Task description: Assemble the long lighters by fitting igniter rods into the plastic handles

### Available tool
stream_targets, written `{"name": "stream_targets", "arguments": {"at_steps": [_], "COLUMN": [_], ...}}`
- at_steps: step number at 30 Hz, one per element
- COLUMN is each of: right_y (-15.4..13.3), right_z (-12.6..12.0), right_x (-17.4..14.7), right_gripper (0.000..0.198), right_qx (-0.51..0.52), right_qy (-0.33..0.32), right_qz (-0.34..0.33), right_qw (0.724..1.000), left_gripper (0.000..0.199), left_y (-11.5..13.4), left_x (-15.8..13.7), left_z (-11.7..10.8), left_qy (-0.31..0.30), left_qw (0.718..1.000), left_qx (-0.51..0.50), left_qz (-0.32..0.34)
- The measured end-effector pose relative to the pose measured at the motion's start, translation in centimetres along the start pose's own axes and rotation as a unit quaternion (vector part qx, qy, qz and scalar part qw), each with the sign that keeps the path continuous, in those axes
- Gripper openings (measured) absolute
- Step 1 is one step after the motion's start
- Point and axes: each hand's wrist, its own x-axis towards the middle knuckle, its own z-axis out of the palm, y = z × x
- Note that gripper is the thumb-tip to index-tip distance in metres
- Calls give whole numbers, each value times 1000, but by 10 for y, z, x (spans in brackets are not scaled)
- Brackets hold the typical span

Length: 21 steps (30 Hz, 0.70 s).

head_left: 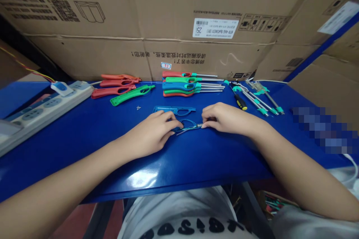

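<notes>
Low over the middle of the blue table, my left hand [153, 132] grips a blue lighter casing half [188, 122] at its left end, which my fingers mostly cover. My right hand [224, 118] pinches a small metallic part [199, 125] at the casing's right end; my fingertips hide most of it. A thin strip or wire [183, 132] sticks out along the casing's lower side. Just behind my hands lies another blue casing half [179, 110], flat on the table.
Several assembled lighters [179, 86] are stacked at the back. Left of them lie red casing halves [112, 90] and a green one [131, 95]. Metal lighter tubes [256, 101] and a screwdriver [240, 102] are at right. A power strip [47, 106] runs along the left; a cardboard box [168, 26] stands behind.
</notes>
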Motion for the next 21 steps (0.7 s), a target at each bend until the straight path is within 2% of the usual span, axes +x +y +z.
{"name": "stream_targets", "arguments": {"at_steps": [6, 11, 15, 18, 21], "right_y": [-2, 5, 6, 5, 6], "right_z": [2, 6, 8, 9, 9], "right_x": [0, 2, 6, 10, 11], "right_gripper": [17, 28, 36, 36, 34], "right_qx": [-19, 80, 144, 157, 165], "right_qy": [9, 17, 5, -9, -16], "right_qz": [8, 51, 122, 169, 176], "right_qw": [1000, 995, 982, 973, 970], "left_gripper": [31, 31, 31, 31, 31], "left_y": [-1, 0, 6, 11, 16], "left_x": [0, 1, -1, -3, -4], "left_z": [0, 0, 0, 0, 0], "left_qy": [-1, -5, -11, -18, -24], "left_qw": [1000, 1000, 1000, 999, 998], "left_qx": [5, 15, 29, 47, 63], "left_qz": [0, -1, 2, -9, -19]}}
